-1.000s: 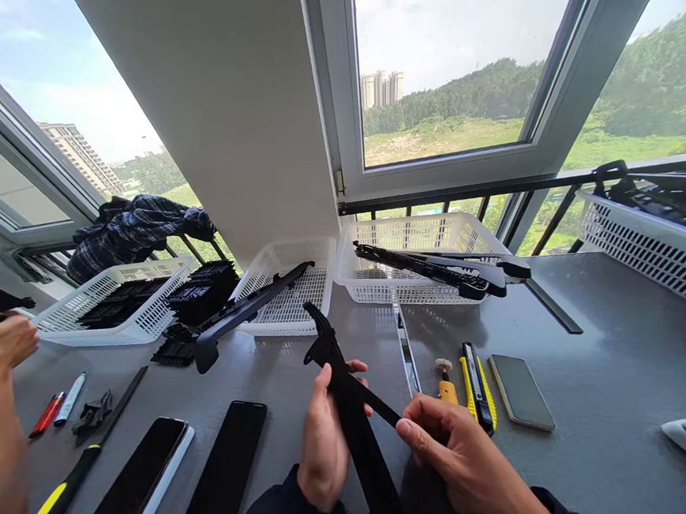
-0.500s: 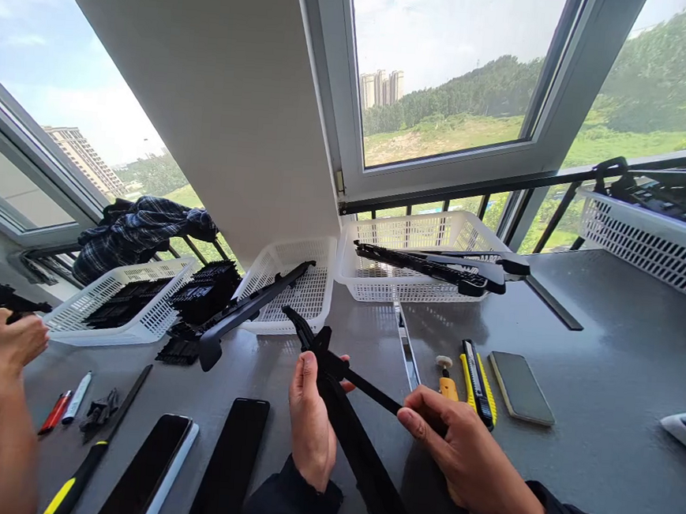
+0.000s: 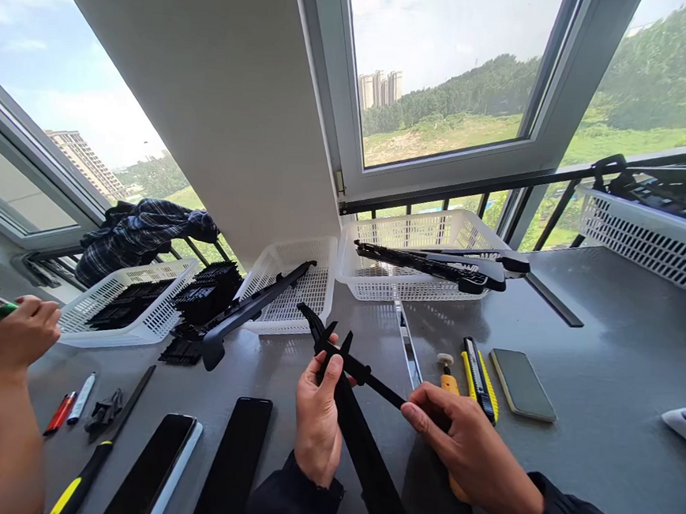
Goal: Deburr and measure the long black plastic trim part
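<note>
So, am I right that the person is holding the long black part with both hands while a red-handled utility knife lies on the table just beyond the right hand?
Not quite: the head view shows the utility knife is yellow and black, not red. Otherwise yes: left hand and right hand both hold the long black part over the table.

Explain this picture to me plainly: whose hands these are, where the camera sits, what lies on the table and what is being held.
There is no machine here. The camera sits on a person's head and looks forward and down, so the two hands at bottom centre are that person's own. The left hand grips a long black plastic part. The right hand pinches a thin black strip that runs into that part. The hand at the far left belongs to a co-worker.

On the grey table lie white baskets with more black parts, a yellow utility knife, a phone lying flat to its right, and further phones at bottom left.
</note>
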A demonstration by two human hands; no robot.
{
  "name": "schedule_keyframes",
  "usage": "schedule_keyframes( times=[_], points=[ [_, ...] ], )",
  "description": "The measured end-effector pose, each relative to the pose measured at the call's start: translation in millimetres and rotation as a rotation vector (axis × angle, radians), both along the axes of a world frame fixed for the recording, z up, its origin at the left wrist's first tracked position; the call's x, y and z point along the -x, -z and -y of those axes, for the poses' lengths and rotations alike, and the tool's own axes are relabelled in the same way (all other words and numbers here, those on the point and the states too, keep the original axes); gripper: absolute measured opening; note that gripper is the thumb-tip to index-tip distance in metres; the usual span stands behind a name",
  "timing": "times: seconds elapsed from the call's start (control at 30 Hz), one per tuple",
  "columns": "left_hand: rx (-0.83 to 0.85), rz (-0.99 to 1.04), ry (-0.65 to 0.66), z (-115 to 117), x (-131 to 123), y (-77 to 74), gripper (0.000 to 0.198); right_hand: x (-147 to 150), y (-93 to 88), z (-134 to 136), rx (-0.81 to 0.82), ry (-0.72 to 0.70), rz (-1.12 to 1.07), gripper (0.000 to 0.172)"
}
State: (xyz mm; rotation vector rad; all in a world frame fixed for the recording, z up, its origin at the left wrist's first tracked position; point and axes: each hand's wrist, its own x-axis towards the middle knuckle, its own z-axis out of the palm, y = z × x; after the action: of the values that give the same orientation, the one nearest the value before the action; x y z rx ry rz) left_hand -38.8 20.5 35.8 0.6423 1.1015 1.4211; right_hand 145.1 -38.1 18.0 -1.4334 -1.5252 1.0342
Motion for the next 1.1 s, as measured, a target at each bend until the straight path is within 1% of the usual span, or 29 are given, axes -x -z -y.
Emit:
schedule_keyframes(
  times=[0.23, 0.5, 0.73, 0.93, 1.1],
  points=[
    [0.0, 0.007, 0.027, 1.3, -1.2, -0.6, 0.044, 1.0, 1.5, -1.4, -0.026, 0.018, 0.013, 0.045],
    [0.066, -0.015, 0.094, 2.8, -3.0, 0.6, 0.054, -0.8, 4.3, 0.9, -0.013, 0.012, 0.038, 0.045],
    [0.089, -0.04, 0.126, 4.5, -3.7, 0.8, 0.057, -1.4, 3.9, -0.7, 0.0, 0.008, 0.05, 0.044],
    [0.09, -0.041, 0.156, 4.8, -4.5, 2.1, 0.052, -1.8, 6.5, -0.8, 0.0, -0.002, 0.038, 0.042],
    [0.093, -0.033, 0.17, 6.3, -6.0, 2.4, 0.052, -1.9, 7.3, -0.8, 0.007, -0.016, 0.023, 0.042]
  ],
)
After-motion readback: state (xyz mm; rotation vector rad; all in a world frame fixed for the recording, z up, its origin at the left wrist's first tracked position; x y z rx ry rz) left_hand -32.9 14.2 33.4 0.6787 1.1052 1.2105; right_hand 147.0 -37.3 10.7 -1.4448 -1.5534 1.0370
